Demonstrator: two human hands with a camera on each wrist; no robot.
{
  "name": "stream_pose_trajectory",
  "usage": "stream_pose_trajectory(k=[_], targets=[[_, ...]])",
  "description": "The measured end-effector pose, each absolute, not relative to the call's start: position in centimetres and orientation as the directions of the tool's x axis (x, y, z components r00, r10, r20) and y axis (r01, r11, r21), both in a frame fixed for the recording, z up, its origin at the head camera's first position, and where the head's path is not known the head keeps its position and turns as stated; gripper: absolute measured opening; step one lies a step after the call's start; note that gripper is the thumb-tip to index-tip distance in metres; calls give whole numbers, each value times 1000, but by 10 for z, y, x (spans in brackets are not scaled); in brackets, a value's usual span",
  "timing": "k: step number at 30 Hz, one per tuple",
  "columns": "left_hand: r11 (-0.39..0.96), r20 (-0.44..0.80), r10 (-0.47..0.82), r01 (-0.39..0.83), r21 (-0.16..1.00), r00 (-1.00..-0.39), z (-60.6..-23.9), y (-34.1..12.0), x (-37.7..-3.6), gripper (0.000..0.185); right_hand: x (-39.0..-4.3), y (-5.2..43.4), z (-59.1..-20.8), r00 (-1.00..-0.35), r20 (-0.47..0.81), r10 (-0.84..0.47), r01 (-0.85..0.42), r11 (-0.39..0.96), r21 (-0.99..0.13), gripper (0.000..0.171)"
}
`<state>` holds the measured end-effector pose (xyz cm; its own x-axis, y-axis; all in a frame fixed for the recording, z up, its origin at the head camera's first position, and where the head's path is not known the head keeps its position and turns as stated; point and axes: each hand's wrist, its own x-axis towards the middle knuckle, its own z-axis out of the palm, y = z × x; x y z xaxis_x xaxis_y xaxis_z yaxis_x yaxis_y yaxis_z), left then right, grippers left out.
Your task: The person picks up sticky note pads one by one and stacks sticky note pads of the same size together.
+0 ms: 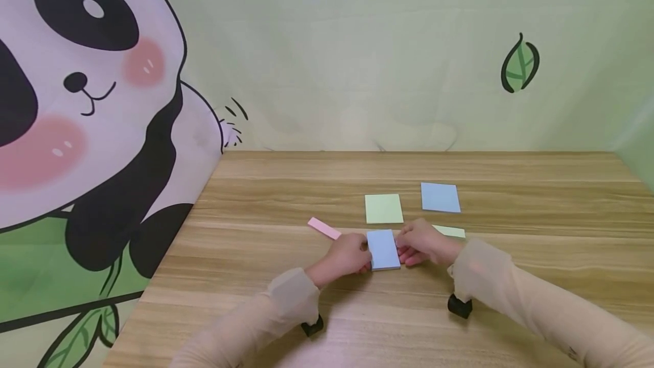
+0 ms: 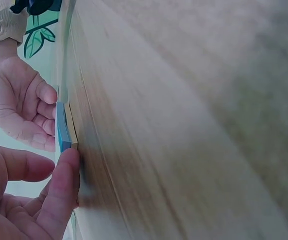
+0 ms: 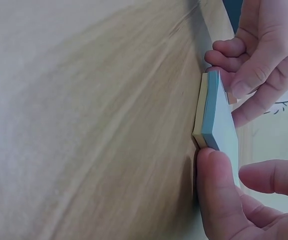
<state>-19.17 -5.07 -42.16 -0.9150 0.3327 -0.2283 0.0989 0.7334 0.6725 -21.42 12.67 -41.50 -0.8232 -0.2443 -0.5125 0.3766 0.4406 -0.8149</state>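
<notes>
My left fingers (image 2: 59, 182) press against one side edge of the pad (image 1: 383, 249), thumb curled in beside them, and my right fingers (image 3: 218, 195) press the opposite edge, so the stack sits pinched between both hands. In the right wrist view my right thumb lies flat along the pad's corner while my left fingertips curl round its far edge. My left hand (image 1: 347, 254) and right hand (image 1: 421, 243) both rest low on the table (image 1: 286, 197), knuckles up, wrists in pale sleeves.

The pad is a small square block of sticky notes, lying flat on the wood near the front middle of the table. Its top sheets are light blue; from the side it shows a blue layer over a yellowish layer at the bottom, edges squared and even.

Just behind it lies a green note (image 1: 384, 208), flat and apart from the pad. Further back and to the right lies a blue note (image 1: 440, 197). A second green slip (image 1: 452, 231) peeks out just behind my right hand. To the left of my left hand a narrow pink strip (image 1: 324, 228) lies at a slant. Behind the table hangs a pale green backdrop with a cartoon panda (image 1: 76, 107) and a leaf (image 1: 519, 64).
</notes>
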Motion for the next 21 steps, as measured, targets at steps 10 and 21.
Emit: stream_pose_trajectory(k=[10,21], targets=[[710,-233,357,101,697,-905,-425,-51,-188,8,-205,127,-413,-814,-525,-246,391,436,-811,15],[706,-252,364,89,702,-897,-425,-52,-181,9,-197,129,-411,-807,-524,-271,396,410,-822,19]])
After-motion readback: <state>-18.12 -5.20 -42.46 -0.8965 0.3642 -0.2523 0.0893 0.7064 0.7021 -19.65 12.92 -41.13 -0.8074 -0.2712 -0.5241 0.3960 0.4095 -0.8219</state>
